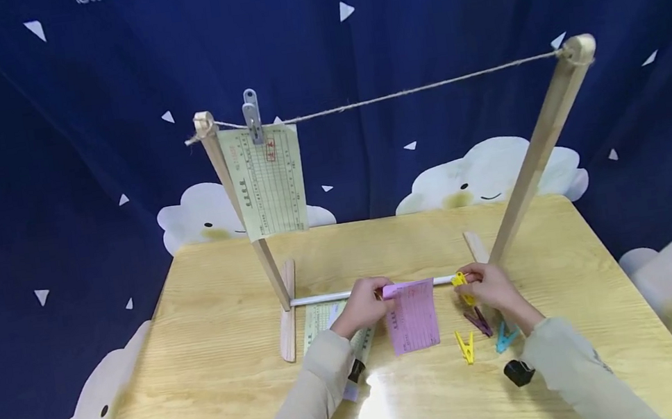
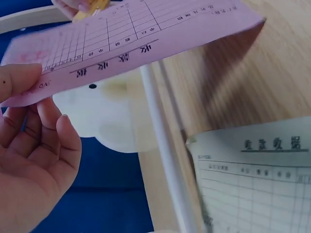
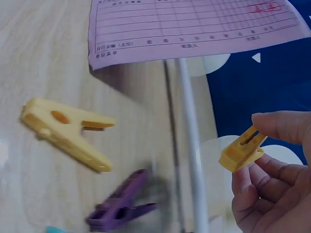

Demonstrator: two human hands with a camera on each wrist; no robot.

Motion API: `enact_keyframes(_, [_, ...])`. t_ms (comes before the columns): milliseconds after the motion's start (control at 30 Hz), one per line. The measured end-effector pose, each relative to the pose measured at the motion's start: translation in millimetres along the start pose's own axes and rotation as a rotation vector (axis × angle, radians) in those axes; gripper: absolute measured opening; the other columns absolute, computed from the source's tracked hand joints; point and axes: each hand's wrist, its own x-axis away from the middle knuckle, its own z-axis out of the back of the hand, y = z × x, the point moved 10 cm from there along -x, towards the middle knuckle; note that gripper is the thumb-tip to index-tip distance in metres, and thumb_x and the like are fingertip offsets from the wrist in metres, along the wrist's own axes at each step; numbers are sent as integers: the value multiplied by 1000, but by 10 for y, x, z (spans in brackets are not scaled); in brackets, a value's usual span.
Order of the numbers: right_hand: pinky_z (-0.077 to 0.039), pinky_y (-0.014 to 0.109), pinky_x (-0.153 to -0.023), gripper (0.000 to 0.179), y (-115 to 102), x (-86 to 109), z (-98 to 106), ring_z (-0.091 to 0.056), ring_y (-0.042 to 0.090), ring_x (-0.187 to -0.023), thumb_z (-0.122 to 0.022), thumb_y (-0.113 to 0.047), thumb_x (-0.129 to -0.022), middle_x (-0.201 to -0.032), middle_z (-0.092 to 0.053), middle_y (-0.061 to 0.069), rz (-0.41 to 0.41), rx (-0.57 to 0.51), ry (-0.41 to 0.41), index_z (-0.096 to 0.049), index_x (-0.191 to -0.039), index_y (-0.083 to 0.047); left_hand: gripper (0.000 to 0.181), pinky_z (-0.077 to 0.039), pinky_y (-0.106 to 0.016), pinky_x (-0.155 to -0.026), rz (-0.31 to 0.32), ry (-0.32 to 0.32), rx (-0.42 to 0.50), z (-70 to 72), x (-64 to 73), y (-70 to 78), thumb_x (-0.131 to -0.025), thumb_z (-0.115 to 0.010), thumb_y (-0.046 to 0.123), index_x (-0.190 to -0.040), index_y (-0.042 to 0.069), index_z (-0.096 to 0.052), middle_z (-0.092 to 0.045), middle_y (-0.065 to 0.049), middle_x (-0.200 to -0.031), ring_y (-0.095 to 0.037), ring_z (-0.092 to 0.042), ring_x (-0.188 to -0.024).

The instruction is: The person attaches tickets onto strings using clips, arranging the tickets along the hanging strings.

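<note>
My left hand (image 1: 368, 303) pinches the upper left corner of a pink receipt slip (image 1: 414, 319), thumb on top and fingers beneath in the left wrist view. Between the thumb and fingers of my right hand (image 1: 493, 286) is a yellow clothespin (image 3: 241, 149), held apart from the slip to its right. On the table below the right hand lie a second yellow clothespin (image 1: 466, 347), a purple clothespin (image 3: 121, 204) and a blue clothespin (image 1: 505, 337). A black binder clip (image 1: 518, 373) sits near the right sleeve. Pale green receipt slips (image 2: 257, 174) lie under the left forearm, partly hidden.
A twine line (image 1: 397, 95) runs between two wooden posts (image 1: 544, 142). A grey clip (image 1: 252, 116) holds a pale green receipt (image 1: 266, 183) at its left end. A white rod (image 1: 322, 298) joins the stand's feet low over the table (image 1: 220, 391). Another black clip (image 1: 356, 371) lies by the left sleeve.
</note>
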Motion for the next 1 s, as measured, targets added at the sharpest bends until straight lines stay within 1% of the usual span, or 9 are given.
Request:
enact_keyframes(100, [-43,28,-63,46,-49,59,82,-48,15,-73,-65,-11,-82,-92,-57,14,8,14,16,-50,-118,14,14,-37,-18,-46,9,2,20,4,14,11,-70,-66,-7,-83,-1,-65,-56,1,-64,-4,-44,-52])
enact_keyframes(200, [-45,29,-66,45,-130,84,199,-50,17,-78,-65,-12,-82,-98,-57,16,22,9,59,-51,-118,12,15,-39,-18,-49,-8,22,42,54,13,51,-69,-67,-7,-83,-2,-63,-56,0,-66,-5,-46,-55])
enact_keyframes(333, [-46,31,-69,46,-223,87,273,-50,18,-80,-63,-13,-84,-102,-55,17,32,-55,49,-48,-122,10,12,-37,-17,-49,-35,44,45,159,35,94,-69,-68,-7,-78,-1,-62,-51,2,-64,-4,-43,-55])
enact_keyframes(433, [-48,33,-71,48,-335,116,305,-51,14,-80,-62,-12,-86,-103,-54,16,49,-112,28,-45,-124,11,10,-34,-17,-48,-65,51,45,258,67,172,-70,-68,-8,-74,-1,-62,-49,3,-62,-4,-39,-53])
enact_keyframes(600, [-46,26,-62,47,-613,187,402,-52,7,-75,-61,-9,-86,-100,-55,16,99,-183,28,-43,-124,13,7,-35,-18,-48,-119,65,125,503,159,504,-70,-64,-13,-75,-9,-61,-54,-5,-62,-8,-42,-54])
enact_keyframes(700, [-45,22,-60,47,-762,203,475,-52,5,-74,-61,-10,-86,-96,-56,12,127,-231,27,-44,-123,13,6,-36,-18,-49,-122,88,144,666,201,711,-70,-64,-14,-74,-13,-59,-54,-9,-62,-11,-43,-55])
enact_keyframes(767, [-46,21,-64,46,-834,212,533,-53,4,-76,-61,-11,-86,-94,-56,7,139,-258,31,-45,-122,13,7,-37,-18,-51,-128,108,136,748,205,794,-70,-64,-13,-73,-13,-58,-53,-9,-62,-10,-44,-56])
enact_keyframes(900, [-44,19,-59,46,-941,248,633,-53,4,-76,-61,-12,-86,-91,-54,0,154,-284,53,-45,-122,12,6,-41,-22,-56,-140,154,141,870,218,918,-70,-63,-13,-74,-13,-58,-55,-11,-64,-10,-46,-59])
enact_keyframes(1000, [-43,19,-55,43,-999,286,666,-51,4,-72,-60,-13,-87,-89,-55,-2,168,-266,61,-47,-120,12,5,-43,-23,-59,-131,175,173,911,234,959,-73,-63,-12,-77,-13,-61,-59,-15,-69,-9,-49,-61])
